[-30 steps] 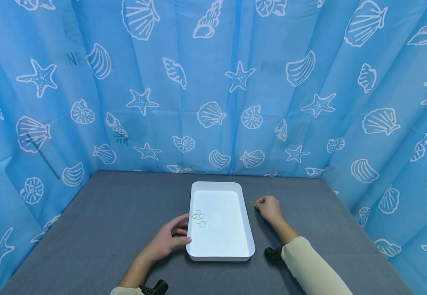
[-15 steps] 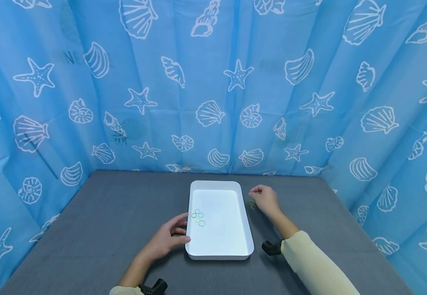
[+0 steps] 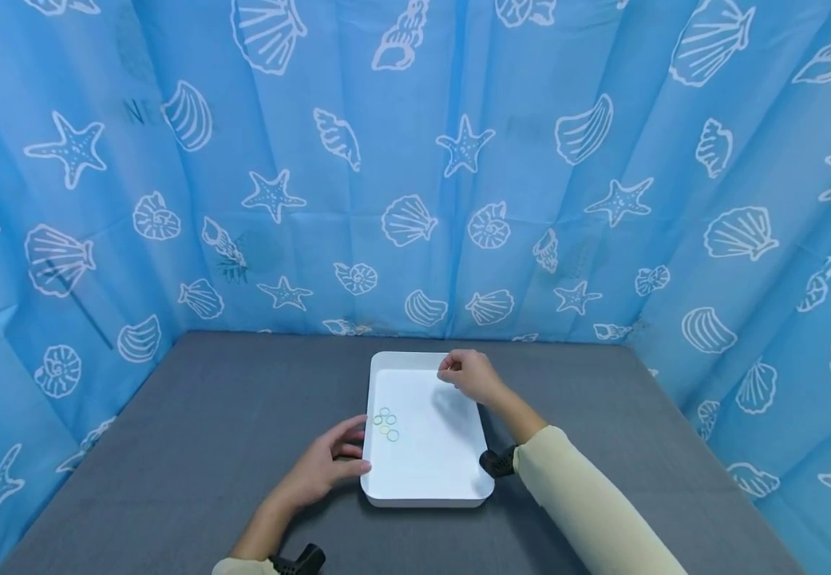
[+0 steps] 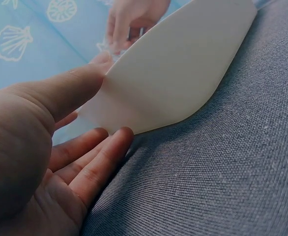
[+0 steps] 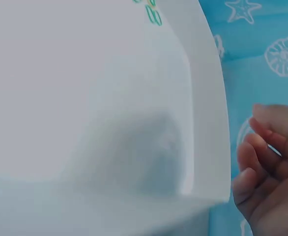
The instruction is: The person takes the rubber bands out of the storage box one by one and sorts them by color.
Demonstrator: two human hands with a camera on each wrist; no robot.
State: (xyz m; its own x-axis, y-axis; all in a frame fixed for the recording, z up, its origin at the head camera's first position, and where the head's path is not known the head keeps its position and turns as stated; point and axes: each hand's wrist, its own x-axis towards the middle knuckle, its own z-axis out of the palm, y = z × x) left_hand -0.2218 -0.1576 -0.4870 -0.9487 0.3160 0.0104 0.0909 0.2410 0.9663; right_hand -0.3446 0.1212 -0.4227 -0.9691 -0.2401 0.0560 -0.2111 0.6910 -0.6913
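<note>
Several thin green and yellow rings, like small rubber bands, lie inside a white tray near its left wall. My left hand holds the tray's left side. In the left wrist view the thumb is at the rim and other fingers touch the wall low down. My right hand hangs over the tray's far right corner, thumb and forefinger pinched together. It seems to pinch a rubber band, too thin to make out clearly. The tabletop just right of the tray is partly hidden by the right arm.
The tray stands on a grey cloth-covered table. A blue curtain with white shells and starfish closes off the back and both sides. The right forearm crosses above the tray's right wall.
My right hand has lifted from beside a few loose rings right of the tray and moved left over its far right corner. The left hand and the rings inside the tray have stayed put.
</note>
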